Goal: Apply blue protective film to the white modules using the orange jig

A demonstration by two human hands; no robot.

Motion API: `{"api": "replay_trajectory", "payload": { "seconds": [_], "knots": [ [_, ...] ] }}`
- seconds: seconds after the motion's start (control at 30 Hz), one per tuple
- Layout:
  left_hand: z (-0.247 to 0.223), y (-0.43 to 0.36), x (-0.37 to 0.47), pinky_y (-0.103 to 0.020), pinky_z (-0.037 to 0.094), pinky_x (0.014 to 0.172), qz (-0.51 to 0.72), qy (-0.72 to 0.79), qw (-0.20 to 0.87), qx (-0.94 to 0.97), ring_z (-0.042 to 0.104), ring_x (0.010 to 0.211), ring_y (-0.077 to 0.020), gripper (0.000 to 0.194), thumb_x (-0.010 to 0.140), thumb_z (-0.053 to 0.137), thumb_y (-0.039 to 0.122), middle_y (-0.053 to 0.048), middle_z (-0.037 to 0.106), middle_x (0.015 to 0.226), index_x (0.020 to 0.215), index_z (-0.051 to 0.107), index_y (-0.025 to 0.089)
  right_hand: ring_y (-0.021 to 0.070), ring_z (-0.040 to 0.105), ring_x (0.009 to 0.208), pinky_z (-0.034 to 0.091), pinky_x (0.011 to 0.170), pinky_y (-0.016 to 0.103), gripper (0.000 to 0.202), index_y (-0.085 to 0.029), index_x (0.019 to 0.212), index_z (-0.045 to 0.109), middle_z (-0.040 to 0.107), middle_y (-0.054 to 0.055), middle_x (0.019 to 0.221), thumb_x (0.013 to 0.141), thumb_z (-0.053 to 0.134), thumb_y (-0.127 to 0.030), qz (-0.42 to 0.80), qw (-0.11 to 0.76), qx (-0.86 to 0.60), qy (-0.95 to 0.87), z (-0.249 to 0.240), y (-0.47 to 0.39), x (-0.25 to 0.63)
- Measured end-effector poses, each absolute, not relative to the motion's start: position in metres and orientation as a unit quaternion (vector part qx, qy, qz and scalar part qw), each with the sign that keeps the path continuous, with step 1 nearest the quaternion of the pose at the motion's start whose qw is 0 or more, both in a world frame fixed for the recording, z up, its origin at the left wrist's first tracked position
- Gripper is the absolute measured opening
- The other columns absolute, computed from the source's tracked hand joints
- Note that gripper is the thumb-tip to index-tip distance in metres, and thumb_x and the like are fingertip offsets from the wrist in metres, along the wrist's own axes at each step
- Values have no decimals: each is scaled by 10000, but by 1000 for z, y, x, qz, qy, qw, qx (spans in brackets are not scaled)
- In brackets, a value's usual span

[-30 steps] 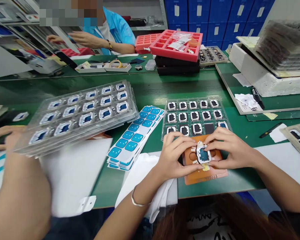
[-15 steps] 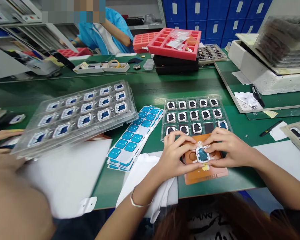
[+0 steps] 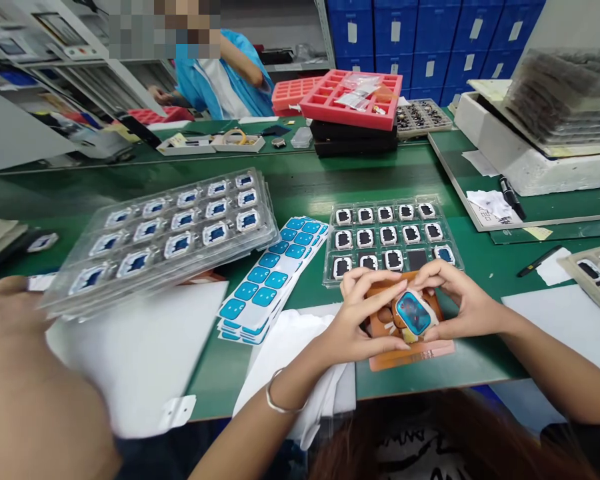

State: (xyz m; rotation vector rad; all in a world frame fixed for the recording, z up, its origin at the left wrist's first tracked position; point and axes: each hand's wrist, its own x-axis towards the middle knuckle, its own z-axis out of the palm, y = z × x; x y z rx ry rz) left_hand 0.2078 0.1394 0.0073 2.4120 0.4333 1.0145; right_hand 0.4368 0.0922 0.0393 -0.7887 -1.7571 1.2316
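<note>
A small watch case [image 3: 414,313] with a shiny blue face is turned up between my two hands. My right hand [image 3: 457,303] grips its right side with thumb and fingers. My left hand [image 3: 363,317] closes on it from the left, index fingertip by the upper edge and thumb by the lower. Beneath lies an orange-brown printed mat [image 3: 385,363], partly covered by my hands. Just beyond, a clear tray [image 3: 327,263] holds rows of white-rimmed case parts; one in its front right corner shows blue.
Left of my hands lie blue sticker sheets [image 3: 257,293] and a white cloth [image 3: 280,340]. A tilted stack of clear trays [image 3: 175,260] stands further left, beside another person's blurred arm [image 3: 45,393]. A black pen [image 3: 537,261] lies right; red trays [image 3: 350,100] are stacked behind.
The watch case has been turned over: its open inner side faced up before, and now its glossy blue face shows. My left fingers have shifted around it.
</note>
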Motion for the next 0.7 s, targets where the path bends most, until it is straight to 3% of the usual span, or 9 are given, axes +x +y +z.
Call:
{"api": "replay_trajectory", "payload": {
  "seconds": [0.13,0.27,0.5,0.7],
  "knots": [
    [10,140,206,-479,344,1016,386,155,228,880,397,1130,-263,694,861,599,606,-96,524,1270,1473,387,354,169,650,1031,525,853,296,611,-242,1258,468,643,84,1191,774,828,-339,647,412,-226,-600,35,93,441],
    [13,142,204,-477,360,995,395,155,224,878,421,1120,-267,608,892,589,560,-100,552,1245,1439,438,341,202,665,1051,523,918,347,610,-211,1218,529,661,104,1179,730,858,-370,727,404,-207,-514,38,95,442],
    [13,144,205,-447,372,965,413,145,224,871,477,1085,-249,479,918,566,537,-91,597,1196,1342,534,316,219,673,1007,520,906,351,590,-189,1146,593,697,122,1070,694,860,-458,780,404,-205,-431,44,94,438],
    [10,144,205,-429,373,961,420,148,232,865,472,1080,-244,465,921,561,538,-85,605,1176,1321,550,300,157,663,873,530,750,246,498,-189,1206,609,679,112,1113,791,800,-388,790,427,-177,-403,39,93,437]
  ]
}}
